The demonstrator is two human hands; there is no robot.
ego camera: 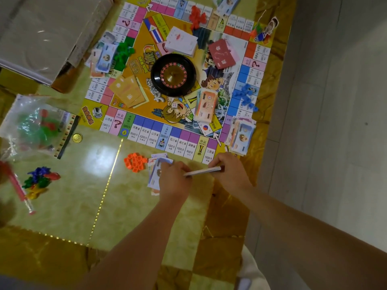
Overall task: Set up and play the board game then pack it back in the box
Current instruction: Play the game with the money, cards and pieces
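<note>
A thin stack of cards (204, 171) is held in the lower middle of the frame, pinched at one end by the left hand (173, 177) and at the other end by the right hand (229, 170), both closed around it, just below the bottom edge of the game board (146, 132). The board is spread out in the upper middle, with a black roulette wheel (173, 74) at its centre (a white die (174, 105) lies just below it). Orange houses (135, 162) are seen near the left hand, on its left.
</note>
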